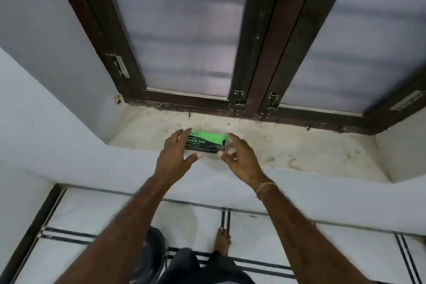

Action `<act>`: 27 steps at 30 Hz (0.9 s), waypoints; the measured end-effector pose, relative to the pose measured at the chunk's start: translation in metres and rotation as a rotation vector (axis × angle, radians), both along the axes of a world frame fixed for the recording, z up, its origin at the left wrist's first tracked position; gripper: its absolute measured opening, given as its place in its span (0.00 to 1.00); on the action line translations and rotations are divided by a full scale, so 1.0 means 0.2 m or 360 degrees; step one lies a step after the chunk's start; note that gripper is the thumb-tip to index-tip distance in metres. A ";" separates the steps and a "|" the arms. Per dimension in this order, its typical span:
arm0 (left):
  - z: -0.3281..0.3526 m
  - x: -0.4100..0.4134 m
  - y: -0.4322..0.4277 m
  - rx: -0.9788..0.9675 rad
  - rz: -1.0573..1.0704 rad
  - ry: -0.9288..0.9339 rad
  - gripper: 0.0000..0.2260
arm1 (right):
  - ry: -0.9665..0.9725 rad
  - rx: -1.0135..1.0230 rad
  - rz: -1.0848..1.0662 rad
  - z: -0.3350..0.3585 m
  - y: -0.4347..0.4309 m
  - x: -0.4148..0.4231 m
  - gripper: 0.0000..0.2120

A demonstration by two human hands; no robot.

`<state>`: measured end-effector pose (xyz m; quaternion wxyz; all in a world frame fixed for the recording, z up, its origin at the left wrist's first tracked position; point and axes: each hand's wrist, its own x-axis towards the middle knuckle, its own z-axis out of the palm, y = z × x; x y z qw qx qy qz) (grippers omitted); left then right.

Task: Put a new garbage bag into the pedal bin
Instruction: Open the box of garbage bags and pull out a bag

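A green and black box of garbage bags lies on the stained stone window sill, near its front edge. My left hand hovers at the box's left end with fingers spread, thumb below the box's front edge. My right hand is at the box's right end, fingers curled and apart, fingertips close to or touching the box's corner. Neither hand has lifted the box. A dark rounded object, possibly the pedal bin, shows on the floor by my left arm, mostly hidden.
A dark wooden window frame with frosted panes stands behind the sill, latches at its base. White walls flank the recess. Below is a white tiled floor with black lines, and my bare foot.
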<state>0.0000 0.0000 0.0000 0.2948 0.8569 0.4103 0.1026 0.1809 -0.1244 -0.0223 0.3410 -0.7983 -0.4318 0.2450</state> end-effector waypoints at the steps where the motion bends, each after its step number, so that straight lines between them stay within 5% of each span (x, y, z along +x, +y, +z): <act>1: -0.02 0.03 0.02 0.0011 0.0002 0.0032 0.36 | -0.0003 -0.0010 0.0006 -0.02 0.02 0.02 0.33; 10: -0.11 0.15 0.13 -0.0061 -0.0005 -0.0136 0.25 | 0.0155 0.0149 0.0013 -0.02 0.10 0.11 0.22; 14: -0.07 0.15 0.16 -0.0268 -0.0009 -0.0471 0.24 | 0.0408 0.0308 -0.0089 0.06 0.11 0.16 0.19; 23: 0.05 0.11 0.28 -0.0350 -0.0016 -0.0717 0.22 | 0.1123 0.0510 -0.0240 0.21 0.15 0.24 0.12; 25: 0.06 0.09 0.30 -0.0427 0.0007 -0.0758 0.23 | 0.1001 0.0518 -0.0324 0.22 0.15 0.23 0.13; 27: 0.06 0.07 0.30 -0.0480 -0.0007 -0.0770 0.22 | 0.0536 0.0514 -0.0359 0.22 0.15 0.20 0.15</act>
